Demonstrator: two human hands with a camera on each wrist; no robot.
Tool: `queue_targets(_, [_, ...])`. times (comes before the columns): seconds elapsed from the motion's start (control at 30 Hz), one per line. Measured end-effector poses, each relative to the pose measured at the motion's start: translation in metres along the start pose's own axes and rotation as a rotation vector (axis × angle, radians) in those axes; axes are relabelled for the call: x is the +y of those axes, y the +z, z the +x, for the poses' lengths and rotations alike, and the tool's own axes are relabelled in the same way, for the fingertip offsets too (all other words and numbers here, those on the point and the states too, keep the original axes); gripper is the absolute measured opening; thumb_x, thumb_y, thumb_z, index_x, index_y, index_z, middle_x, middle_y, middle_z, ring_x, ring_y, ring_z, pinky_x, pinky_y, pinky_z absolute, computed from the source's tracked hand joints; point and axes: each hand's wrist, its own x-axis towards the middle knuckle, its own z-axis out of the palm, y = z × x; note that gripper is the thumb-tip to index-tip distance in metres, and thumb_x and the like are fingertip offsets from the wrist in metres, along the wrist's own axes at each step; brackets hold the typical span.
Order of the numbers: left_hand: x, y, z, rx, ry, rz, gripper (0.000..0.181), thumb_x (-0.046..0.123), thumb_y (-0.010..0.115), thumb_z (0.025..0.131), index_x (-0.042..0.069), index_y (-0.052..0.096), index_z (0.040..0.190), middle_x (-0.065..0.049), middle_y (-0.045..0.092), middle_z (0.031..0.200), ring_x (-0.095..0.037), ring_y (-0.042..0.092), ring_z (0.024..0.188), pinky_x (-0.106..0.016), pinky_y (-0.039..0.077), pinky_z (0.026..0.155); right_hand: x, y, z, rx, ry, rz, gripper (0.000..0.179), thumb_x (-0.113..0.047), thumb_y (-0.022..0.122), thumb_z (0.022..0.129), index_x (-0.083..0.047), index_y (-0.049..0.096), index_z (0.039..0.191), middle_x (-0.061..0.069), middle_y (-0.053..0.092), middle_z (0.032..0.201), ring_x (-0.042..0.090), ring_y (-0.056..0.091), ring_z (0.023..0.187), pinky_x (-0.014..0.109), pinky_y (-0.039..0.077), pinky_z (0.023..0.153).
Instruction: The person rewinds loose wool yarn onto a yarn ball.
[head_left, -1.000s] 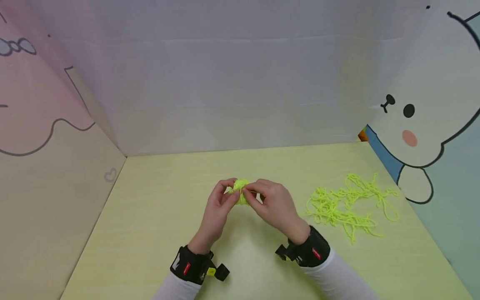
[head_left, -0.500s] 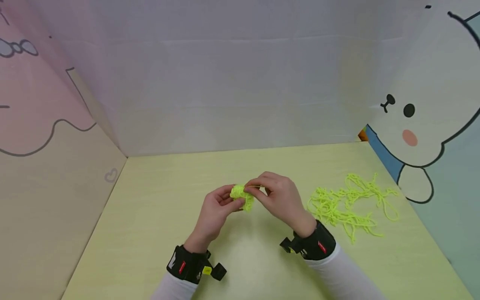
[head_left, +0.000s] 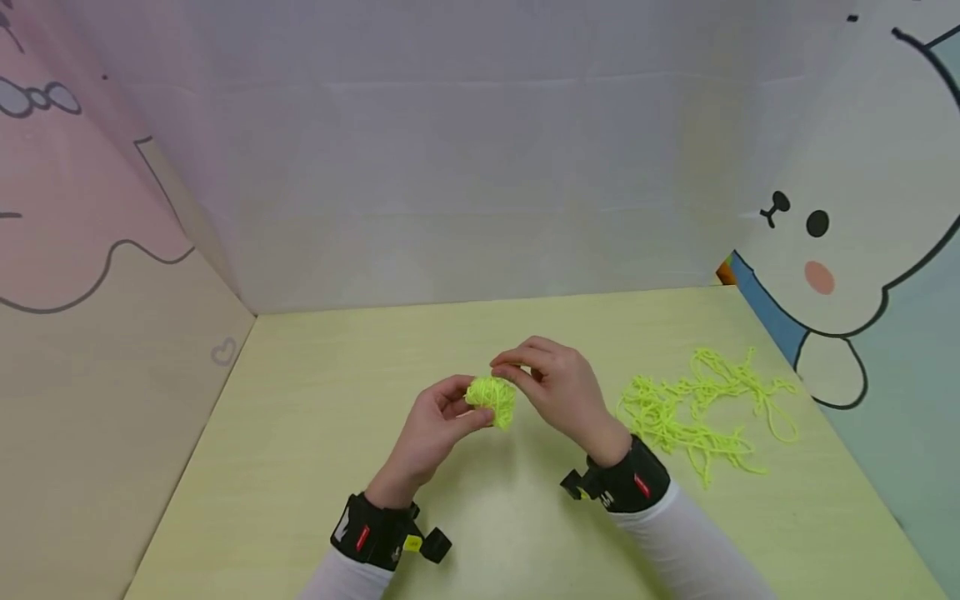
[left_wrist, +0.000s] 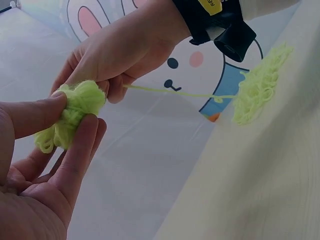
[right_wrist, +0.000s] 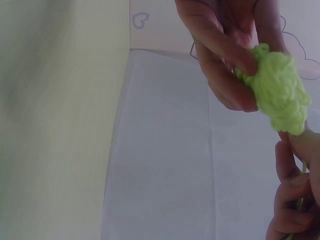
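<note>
A small ball of neon yellow-green yarn (head_left: 492, 400) is held above the table between the thumb and fingers of my left hand (head_left: 435, 425). In the left wrist view, loose loops stick out of the low end of the wound yarn (left_wrist: 75, 110). My right hand (head_left: 558, 392) pinches the yarn strand at the ball's upper right, thumb against forefinger. From that hand a single strand (left_wrist: 175, 93) runs toward the loose heap. The right wrist view shows the strand passing through the curled fingers of the right hand (right_wrist: 297, 190), just below the ball (right_wrist: 280, 90).
A tangled heap of the same yarn (head_left: 682, 417) lies on the right side of the pale table (head_left: 315, 400). White and cartoon-printed sheets (head_left: 480, 192) stand around the back and sides. Each wrist wears a black strap with a small camera (head_left: 435, 546).
The right hand has moved up and slightly right around the ball. My left hand has turned the ball and lowered it a little, so more of it shows. The heap looks the same.
</note>
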Motion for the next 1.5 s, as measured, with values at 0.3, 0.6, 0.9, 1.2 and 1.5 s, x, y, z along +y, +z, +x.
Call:
queue_targets(0.3, [0.003, 0.001, 0.001, -0.057, -0.017, 0.032, 0.041, 0.005, 0.074, 0.088, -0.001, 0.061, 0.126, -0.018, 0.068, 0.114, -0.031, 0.065, 0.100, -0.032, 0.058, 0.084, 0.003, 0.004, 0.000, -0.012, 0.027, 0.009, 0.010, -0.027, 0.072, 0.091, -0.020, 0.075, 0.098, -0.011, 0.066, 0.086, 0.005, 0.044, 0.060, 0.027, 0.042, 0.050])
queue_targets(0.6, [0.007, 0.002, 0.001, -0.074, -0.040, 0.105, 0.035, 0.009, 0.074, 0.089, 0.001, 0.065, 0.122, -0.015, 0.068, 0.112, -0.028, 0.067, 0.097, -0.031, 0.059, 0.082, 0.002, 0.003, 0.002, 0.064, -0.015, 0.037, 0.009, -0.024, 0.075, 0.089, -0.020, 0.075, 0.096, -0.011, 0.067, 0.086, 0.005, 0.044, 0.060, 0.028, 0.042, 0.050])
queue_targets(0.9, [0.009, 0.001, 0.001, -0.026, -0.004, 0.082, 0.037, 0.007, 0.074, 0.088, 0.000, 0.064, 0.124, -0.016, 0.068, 0.113, -0.029, 0.065, 0.097, -0.033, 0.059, 0.082, 0.007, 0.007, -0.002, -0.009, 0.074, 0.020, 0.011, -0.028, 0.072, 0.092, -0.021, 0.075, 0.099, -0.011, 0.067, 0.087, 0.005, 0.046, 0.061, 0.028, 0.044, 0.052])
queue_targets(1.2, [0.003, -0.005, 0.003, 0.131, 0.061, -0.011, 0.049, 0.006, 0.073, 0.089, 0.004, 0.055, 0.134, -0.018, 0.060, 0.127, -0.031, 0.061, 0.109, -0.031, 0.057, 0.087, 0.009, 0.016, -0.014, -0.129, 0.166, -0.014, 0.018, -0.019, 0.065, 0.097, -0.015, 0.074, 0.112, -0.008, 0.065, 0.084, 0.007, 0.047, 0.061, 0.027, 0.044, 0.052])
queue_targets(1.5, [0.006, -0.007, 0.007, 0.165, 0.091, -0.099, 0.048, 0.000, 0.070, 0.090, -0.002, 0.051, 0.135, -0.018, 0.060, 0.126, -0.031, 0.059, 0.113, -0.031, 0.055, 0.091, 0.003, 0.023, -0.021, -0.212, 0.195, -0.038, 0.020, -0.019, 0.064, 0.097, -0.013, 0.074, 0.113, -0.007, 0.067, 0.084, 0.006, 0.049, 0.061, 0.026, 0.046, 0.052])
